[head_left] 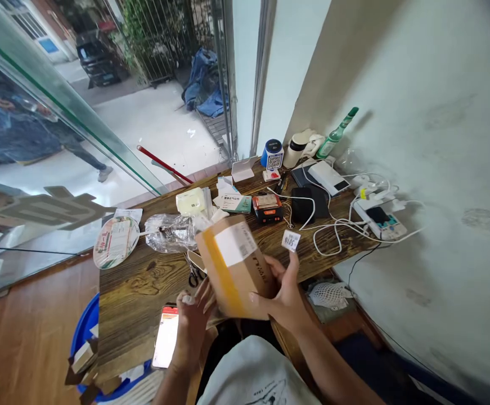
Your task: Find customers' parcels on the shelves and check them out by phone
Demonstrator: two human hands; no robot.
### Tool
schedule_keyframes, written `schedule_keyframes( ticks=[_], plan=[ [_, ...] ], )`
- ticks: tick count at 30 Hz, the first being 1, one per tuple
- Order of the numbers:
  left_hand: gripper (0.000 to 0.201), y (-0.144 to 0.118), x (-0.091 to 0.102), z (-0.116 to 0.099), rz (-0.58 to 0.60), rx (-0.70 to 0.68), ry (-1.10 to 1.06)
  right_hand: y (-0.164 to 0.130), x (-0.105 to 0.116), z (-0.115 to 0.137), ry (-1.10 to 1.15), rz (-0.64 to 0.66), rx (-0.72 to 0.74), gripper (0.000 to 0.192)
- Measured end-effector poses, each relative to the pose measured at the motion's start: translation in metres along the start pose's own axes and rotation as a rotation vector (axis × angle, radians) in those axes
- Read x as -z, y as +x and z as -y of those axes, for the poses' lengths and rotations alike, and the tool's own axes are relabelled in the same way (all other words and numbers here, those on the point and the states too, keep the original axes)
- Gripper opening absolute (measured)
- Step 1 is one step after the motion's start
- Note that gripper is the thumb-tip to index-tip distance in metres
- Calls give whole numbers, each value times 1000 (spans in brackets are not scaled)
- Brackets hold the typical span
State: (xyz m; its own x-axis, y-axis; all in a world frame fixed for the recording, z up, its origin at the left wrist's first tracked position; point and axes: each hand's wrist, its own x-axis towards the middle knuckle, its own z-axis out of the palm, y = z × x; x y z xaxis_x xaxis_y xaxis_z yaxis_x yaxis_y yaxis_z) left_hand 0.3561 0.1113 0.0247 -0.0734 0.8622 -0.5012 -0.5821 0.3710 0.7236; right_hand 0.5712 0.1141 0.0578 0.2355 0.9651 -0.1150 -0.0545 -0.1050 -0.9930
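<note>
A phone (166,336) lies at the table (143,287) edge. The left hand (194,326) props the cardboard box (235,264) from below, fingers hidden. The right hand (284,295) cups its side, pinching a small label (291,240). Scissors (194,275) are half covered.

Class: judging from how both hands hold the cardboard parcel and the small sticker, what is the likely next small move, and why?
Probably pressing the small printed sticker, pinched at the right hand's fingertips, onto the cardboard parcel. The left hand steadies the parcel from below, and the sticker hangs just beside its bare face.
</note>
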Motion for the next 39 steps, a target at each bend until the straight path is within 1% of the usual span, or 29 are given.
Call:
schedule_keyframes(
  ticks=[2,4,5,8,11,12,13,14,15,16,17,18,19,20,22,23,24,25,28,33,39],
  plan=[
    [35,1,13,-4,-39,4,37,17,15,-4,-305,114,140,115],
    [35,1,27,-7,-118,-21,101,35,32,-15,-554,252,216,119],
    [34,0,34,-7,-156,-42,143,43,39,-22,-630,320,241,120],
    [35,-2,45,-2,-247,-82,254,63,56,-37,-748,510,298,123],
    [38,-2,41,6,-279,-45,261,72,63,-37,-772,621,310,125],
    [38,-3,38,9,-271,-33,249,72,64,-34,-761,619,306,124],
    [37,-3,34,10,-260,-24,239,71,63,-31,-739,578,306,121],
    [36,-4,29,11,-251,-19,233,67,62,-27,-707,494,311,113],
    [34,-4,25,12,-244,-13,229,62,59,-24,-664,375,323,101],
    [33,-5,21,12,-234,-5,226,56,56,-21,-596,236,336,84],
    [32,-6,17,13,-222,7,223,49,52,-19,-492,96,340,64],
    [32,-7,14,13,-210,18,221,41,47,-18,-358,-17,310,45],
    [33,-8,10,13,-198,30,218,34,43,-17,-209,-91,238,32],
    [34,-8,7,13,-187,34,216,27,38,-17,-61,-124,127,25],
    [37,-9,2,13,-168,24,216,14,30,-17,165,-123,-143,28],
    [38,-9,0,14,-157,16,222,10,27,-17,223,-103,-262,32],
    [40,-9,-2,14,-145,6,232,6,25,-16,256,-84,-347,35],
    [42,-9,-2,15,-131,-2,245,3,23,-14,274,-69,-395,38],
    [47,-8,0,18,-108,-7,279,-2,19,-9,280,-22,-429,37],
    [44,-10,6,23,-57,-26,315,-6,17,-3,292,34,-424,33],
    [47,-15,2,22,-40,-37,342,-8,15,-1,302,27,-478,37]
  ],
)
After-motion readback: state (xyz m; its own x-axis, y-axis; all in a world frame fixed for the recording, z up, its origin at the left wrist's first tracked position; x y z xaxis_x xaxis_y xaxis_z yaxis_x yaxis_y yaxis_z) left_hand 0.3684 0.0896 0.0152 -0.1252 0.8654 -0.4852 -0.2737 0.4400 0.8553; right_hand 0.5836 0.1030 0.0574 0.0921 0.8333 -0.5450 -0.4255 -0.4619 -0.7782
